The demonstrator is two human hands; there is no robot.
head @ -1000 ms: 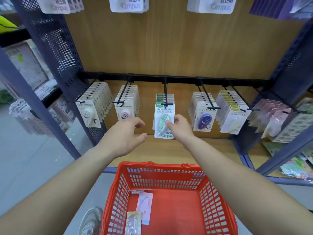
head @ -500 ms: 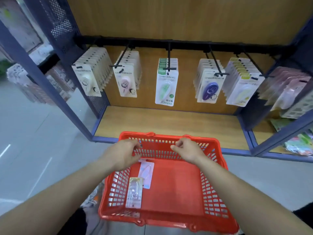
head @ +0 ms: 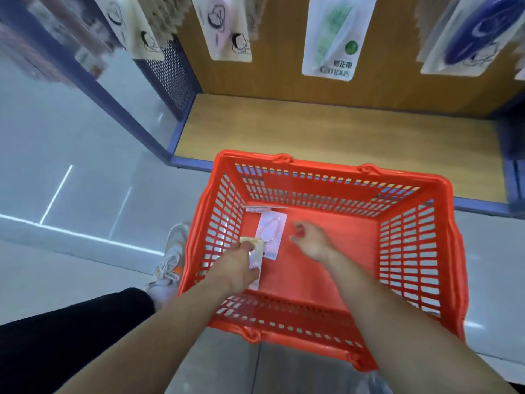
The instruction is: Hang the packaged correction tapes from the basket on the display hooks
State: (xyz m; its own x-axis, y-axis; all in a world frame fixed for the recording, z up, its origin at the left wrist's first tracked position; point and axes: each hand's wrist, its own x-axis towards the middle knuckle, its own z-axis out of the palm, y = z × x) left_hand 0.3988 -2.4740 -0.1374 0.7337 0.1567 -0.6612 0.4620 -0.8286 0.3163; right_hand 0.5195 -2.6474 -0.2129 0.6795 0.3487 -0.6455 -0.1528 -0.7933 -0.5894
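— Where are the tapes?

— Low in the left of the frame, on the bottom of the red basket [head: 409,251]. A yellow-topped pack [head: 256,251] lies close along the left wall. A pink pack [head: 272,231] lies flat just beside it, its far end near the far-left corner.

— How much room is there around them?

— Little on the left, where the mesh wall rises just beside the yellow-topped pack. To the right, the basket bottom is bare all the way to the right wall.

— And the fingers?

— The left hand [head: 237,265] covers the yellow-topped pack, fingers curled over its far end and thumb against its right edge, gripping it. The right hand [head: 311,241] hangs just right of the pink pack, apart from it, fingers loosely bent and holding nothing.

— Beyond the basket?

— A wooden shelf board [head: 326,132], and at the top edge a hanging green pack [head: 336,38].
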